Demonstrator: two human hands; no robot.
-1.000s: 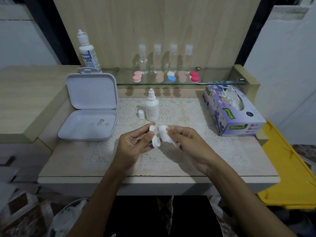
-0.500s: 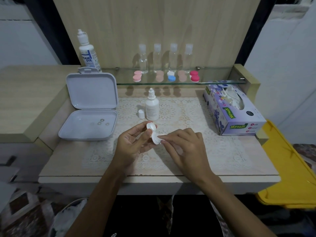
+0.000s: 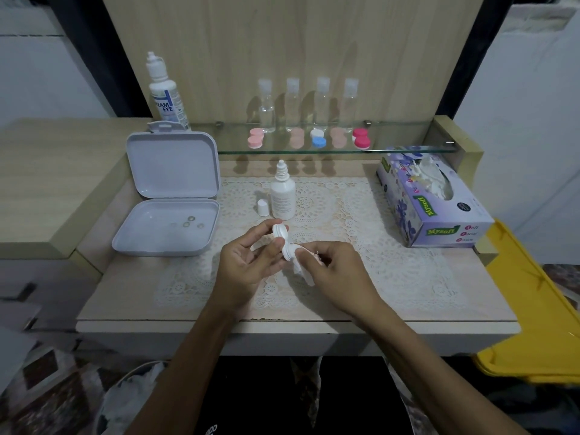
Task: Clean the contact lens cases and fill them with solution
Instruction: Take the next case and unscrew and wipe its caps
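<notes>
- Left hand holds a white contact lens case up over the lace mat — thumb and fingers curled round it, the two wells tilted toward the person.
- Right hand pinches a bit of white tissue, fingers bunched together on it; the tissue touches the lower well of the case.
- Just behind the hands: small white dropper bottle standing upright w/ its cap off, set beside it on the left.
- Left of the mat, an open white hinged box, lid propped up; a few small ring-like bits lie in its base, too small to make out.
- Glass shelf at the back carries more lens cases in a row — pink pair, two pale ones, a white-and-blue one, a red one.
- Behind those, four clear bottles w/ white caps, upright against the wood panel.
- Tall solution bottle stands at the shelf's left end, behind the box.
- Tissue box, purple print, at the right of the table, tissue poking out of the top.
- Yellow plastic thing off the table's right edge; can't tell what it is.
</notes>
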